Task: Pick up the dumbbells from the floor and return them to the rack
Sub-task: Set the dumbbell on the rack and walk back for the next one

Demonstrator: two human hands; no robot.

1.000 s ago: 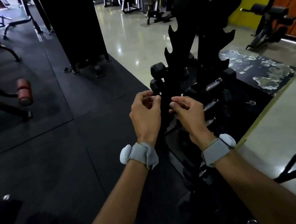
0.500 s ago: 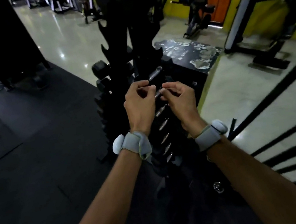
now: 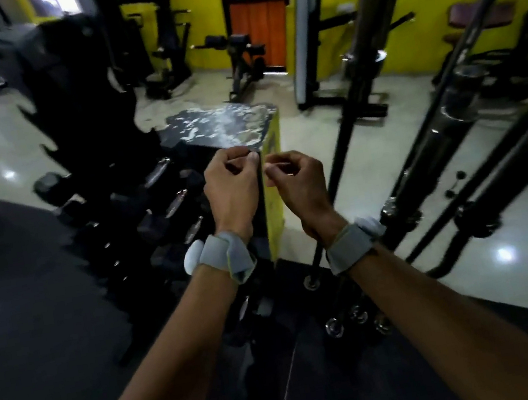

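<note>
- Hovering right of the rack (image 3: 81,125), the left hand (image 3: 232,191) and right hand (image 3: 300,178) have curled fingers and hold nothing.
- Dumbbells (image 3: 163,184) sit on the rack.

My forearms cut off at the near edge, rack (image 3: 77,101) top lost in shadow and blur, dumbbells (image 3: 167,211) smeared, left hand (image 3: 232,191) and right hand (image 3: 299,180) curled, contents too small to tell.
</note>
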